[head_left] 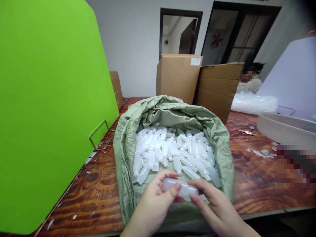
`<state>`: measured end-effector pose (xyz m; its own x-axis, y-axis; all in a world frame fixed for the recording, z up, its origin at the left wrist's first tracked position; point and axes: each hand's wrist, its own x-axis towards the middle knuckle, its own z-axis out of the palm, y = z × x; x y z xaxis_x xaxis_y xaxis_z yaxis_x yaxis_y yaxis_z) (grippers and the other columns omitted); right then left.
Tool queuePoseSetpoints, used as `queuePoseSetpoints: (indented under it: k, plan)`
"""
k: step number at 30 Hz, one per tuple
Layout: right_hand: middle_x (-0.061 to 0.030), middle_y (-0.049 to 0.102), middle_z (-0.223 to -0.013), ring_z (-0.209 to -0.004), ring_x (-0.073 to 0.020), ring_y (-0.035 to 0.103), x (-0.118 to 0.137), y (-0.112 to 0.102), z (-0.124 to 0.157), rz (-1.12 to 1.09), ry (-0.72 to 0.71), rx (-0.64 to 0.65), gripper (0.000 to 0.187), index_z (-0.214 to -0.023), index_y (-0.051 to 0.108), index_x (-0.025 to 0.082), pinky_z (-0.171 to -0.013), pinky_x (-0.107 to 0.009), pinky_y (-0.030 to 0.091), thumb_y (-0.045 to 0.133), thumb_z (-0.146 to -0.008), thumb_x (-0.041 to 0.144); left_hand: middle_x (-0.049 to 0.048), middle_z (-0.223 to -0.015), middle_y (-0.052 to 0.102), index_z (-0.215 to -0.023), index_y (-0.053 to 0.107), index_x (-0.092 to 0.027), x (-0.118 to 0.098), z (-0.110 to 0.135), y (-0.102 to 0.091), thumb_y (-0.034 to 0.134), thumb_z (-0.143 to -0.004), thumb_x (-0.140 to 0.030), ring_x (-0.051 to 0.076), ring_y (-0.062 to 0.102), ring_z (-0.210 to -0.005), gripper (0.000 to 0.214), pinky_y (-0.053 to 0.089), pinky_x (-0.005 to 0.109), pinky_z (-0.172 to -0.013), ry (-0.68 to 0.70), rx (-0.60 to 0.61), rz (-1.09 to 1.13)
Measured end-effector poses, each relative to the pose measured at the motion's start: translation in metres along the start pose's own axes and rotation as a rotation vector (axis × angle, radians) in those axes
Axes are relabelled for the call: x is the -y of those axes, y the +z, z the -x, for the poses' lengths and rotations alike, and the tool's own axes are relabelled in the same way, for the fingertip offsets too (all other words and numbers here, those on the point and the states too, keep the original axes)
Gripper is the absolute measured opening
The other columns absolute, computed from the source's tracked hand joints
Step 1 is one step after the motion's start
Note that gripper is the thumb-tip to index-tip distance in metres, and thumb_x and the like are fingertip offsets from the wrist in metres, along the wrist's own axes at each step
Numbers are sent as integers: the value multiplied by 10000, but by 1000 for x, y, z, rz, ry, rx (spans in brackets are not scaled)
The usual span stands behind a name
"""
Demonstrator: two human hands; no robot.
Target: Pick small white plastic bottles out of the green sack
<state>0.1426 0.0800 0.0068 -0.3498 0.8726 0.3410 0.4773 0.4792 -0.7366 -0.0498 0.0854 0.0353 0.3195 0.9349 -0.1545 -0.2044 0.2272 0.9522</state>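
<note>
A small translucent white plastic bottle lies sideways between both my hands, just above the near edge of an open green woven sack. My left hand pinches the bottle's left end with thumb and fingers. My right hand grips its right end with fingertips. The sack holds a heap of several similar white bottles.
A green divider panel on a wire foot stands at the left. Cardboard boxes stand behind the sack. A translucent tub and a clear plastic bag lie at the right. Another person sits at the back right. White scraps dot the wooden table.
</note>
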Motion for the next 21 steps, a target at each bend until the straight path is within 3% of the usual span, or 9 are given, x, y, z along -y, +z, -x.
queuePoseSetpoints:
  k: [2,4,7,9,12,14,17,21]
  plan:
    - [13,546,-593,-546,-118,546,0,0,0,-41,147,76,325,-744,512,192,-515,-192,440,313,-949,348,26,-843,641,-1020,594,-162,0,4,2,659,-740,-391,139,580,-732,367,454,253,-698,-37,65,-144]
    - [28,457,-510,-474,-106,480,0,1,0,30,164,84,404,-607,401,194,-445,-192,379,272,-956,355,17,-823,658,-962,647,-181,-1,8,5,676,-700,-407,153,576,-712,347,425,239,-641,-98,173,-379]
    - [24,453,-535,-495,-106,467,2,2,0,248,-117,14,346,-608,392,192,-473,-209,357,321,-935,279,30,-781,679,-851,672,-191,-2,12,11,644,-676,-425,205,588,-688,294,378,260,-561,-123,251,-812]
    - [-2,521,-625,-575,-125,508,4,1,0,328,-305,-57,230,-736,484,184,-545,-230,388,351,-914,246,54,-801,691,-838,655,-192,-1,13,16,574,-705,-367,234,606,-713,234,377,280,-570,-51,185,-1003]
    - [-72,584,-808,-742,-180,536,8,-2,-3,403,-469,-103,172,-927,523,150,-663,-288,409,438,-874,290,60,-812,703,-826,636,-203,3,12,18,519,-718,-321,227,628,-705,198,380,270,-551,14,167,-1061]
    - [-49,547,-707,-668,-172,492,11,-1,-7,440,-534,-96,149,-770,513,167,-623,-295,373,431,-866,247,60,-785,707,-779,636,-204,6,10,18,510,-722,-333,230,637,-689,189,390,271,-539,15,192,-1090]
    - [4,424,-536,-525,-123,411,14,5,-15,434,-446,-79,311,-575,394,178,-538,-261,310,347,-881,144,74,-842,708,-809,637,-200,11,7,19,486,-707,-244,269,644,-779,187,450,318,-636,60,131,-1169]
    - [9,429,-512,-501,-112,450,14,18,-28,370,-97,80,418,-537,358,179,-516,-247,321,271,-938,262,118,-928,681,-915,629,-163,7,5,19,414,-747,-147,309,616,-880,273,464,425,-767,52,-3,-1270]
